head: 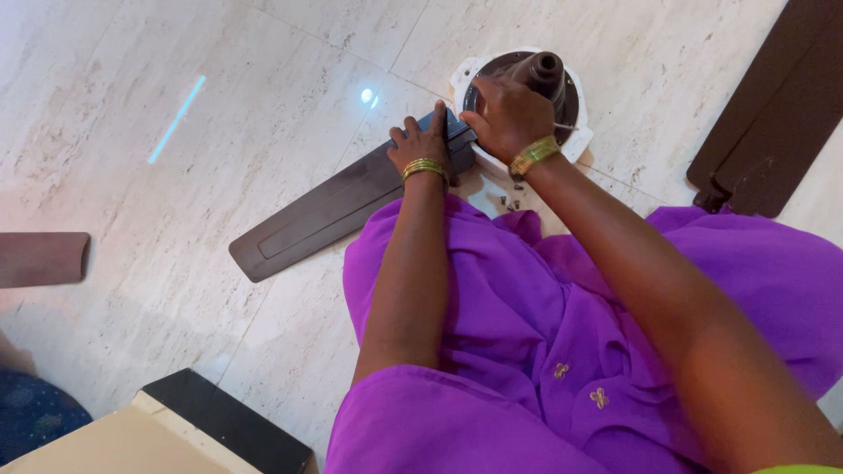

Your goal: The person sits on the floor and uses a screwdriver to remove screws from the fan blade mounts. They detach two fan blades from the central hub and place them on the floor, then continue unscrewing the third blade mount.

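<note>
Fan blade (329,206), dark brown, lies flat on marble floor (176,219), running from lower left up to the fan motor (527,88). Left hand (423,140) rests palm-down on the blade's inner end, fingers spread flat, pressing, not gripping. Right hand (505,114) sits just beside it at the blade/motor joint, fingers curled; can't tell what it pinches. Small screws (509,204) on floor near wrists. Another blade (773,114) well apart, upper right.

Pale veined marble floor tiles (219,96), streak of bluish light (176,118)
</note>
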